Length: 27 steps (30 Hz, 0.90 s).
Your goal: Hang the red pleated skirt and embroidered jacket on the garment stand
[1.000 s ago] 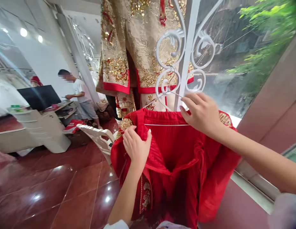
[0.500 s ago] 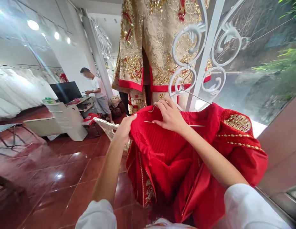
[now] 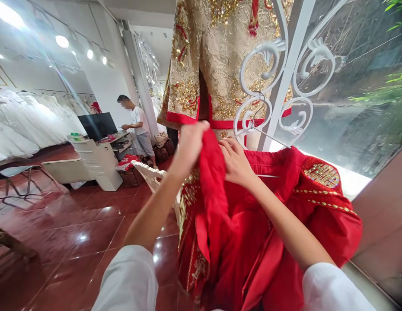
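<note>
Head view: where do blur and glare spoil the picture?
In the head view, the left hand and the red cloth beside it look motion-blurred, the right hand sharper; also in the head view, a ceiling light flares at upper left and the floor shows bright reflections.

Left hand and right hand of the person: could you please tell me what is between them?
In the head view, an upright fold of the red garment lies between the left hand and the right hand.

Left hand (image 3: 190, 142) blurred, red garment (image 3: 246, 235) cut off below, gold-embroidered jacket (image 3: 222, 69) cut off above
</note>
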Available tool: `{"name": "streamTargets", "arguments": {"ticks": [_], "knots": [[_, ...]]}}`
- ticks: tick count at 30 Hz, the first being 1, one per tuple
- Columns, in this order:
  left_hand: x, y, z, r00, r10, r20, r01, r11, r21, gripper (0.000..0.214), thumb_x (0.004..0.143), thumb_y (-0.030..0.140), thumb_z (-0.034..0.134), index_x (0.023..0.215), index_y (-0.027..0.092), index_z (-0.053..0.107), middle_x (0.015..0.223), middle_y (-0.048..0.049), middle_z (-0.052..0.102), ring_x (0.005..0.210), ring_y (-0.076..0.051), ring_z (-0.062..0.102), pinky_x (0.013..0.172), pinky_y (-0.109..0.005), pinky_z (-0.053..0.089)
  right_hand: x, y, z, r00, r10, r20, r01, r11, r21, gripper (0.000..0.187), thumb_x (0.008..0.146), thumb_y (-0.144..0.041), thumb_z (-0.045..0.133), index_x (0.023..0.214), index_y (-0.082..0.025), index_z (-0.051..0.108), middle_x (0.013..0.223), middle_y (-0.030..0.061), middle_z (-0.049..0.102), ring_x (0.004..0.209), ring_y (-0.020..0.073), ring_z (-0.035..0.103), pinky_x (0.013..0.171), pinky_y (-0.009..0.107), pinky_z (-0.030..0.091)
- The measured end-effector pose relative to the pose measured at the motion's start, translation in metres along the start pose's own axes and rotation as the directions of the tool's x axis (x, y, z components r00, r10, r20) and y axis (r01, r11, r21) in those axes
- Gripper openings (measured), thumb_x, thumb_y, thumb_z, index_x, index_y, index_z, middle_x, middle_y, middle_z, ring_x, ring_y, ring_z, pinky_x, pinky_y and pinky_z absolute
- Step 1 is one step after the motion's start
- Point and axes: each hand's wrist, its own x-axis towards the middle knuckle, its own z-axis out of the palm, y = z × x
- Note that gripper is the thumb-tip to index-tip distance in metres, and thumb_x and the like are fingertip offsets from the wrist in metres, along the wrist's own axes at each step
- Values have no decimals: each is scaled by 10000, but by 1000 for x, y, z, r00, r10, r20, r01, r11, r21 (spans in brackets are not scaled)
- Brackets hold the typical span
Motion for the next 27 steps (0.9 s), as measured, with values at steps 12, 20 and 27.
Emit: {"name": "streamTargets", "arguments": {"ticks": [12,20,27], "knots": [[-55,-121,-31,976,40,215,-128,903,410,363,872,457,381,726,177,559,631,-4,589,567,-131,522,570,-251,380,-12,-4,-11,992,62,-106,-53,995,88,236,826,-233,483,1036,-178,575,1235,111,535,1204,275,414,945,468,384],[-74,-206,-27,977,-38,208,-27,954,300,282,848,415,437,831,163,562,792,-32,611,717,-156,557,698,-280,442,-16,-47,1,890,454,54,-437,880,-188,228,857,-283,456,695,-152,546,729,99,588,692,200,494,613,310,312],[-11,-164,-92,987,123,-99,-93,961,261,423,822,512,439,568,175,435,532,26,442,517,-100,383,499,-220,323,13,-30,-14,807,590,19,-540,725,427,305,879,-239,394,580,-197,350,524,-19,399,518,119,372,533,249,255]]}}
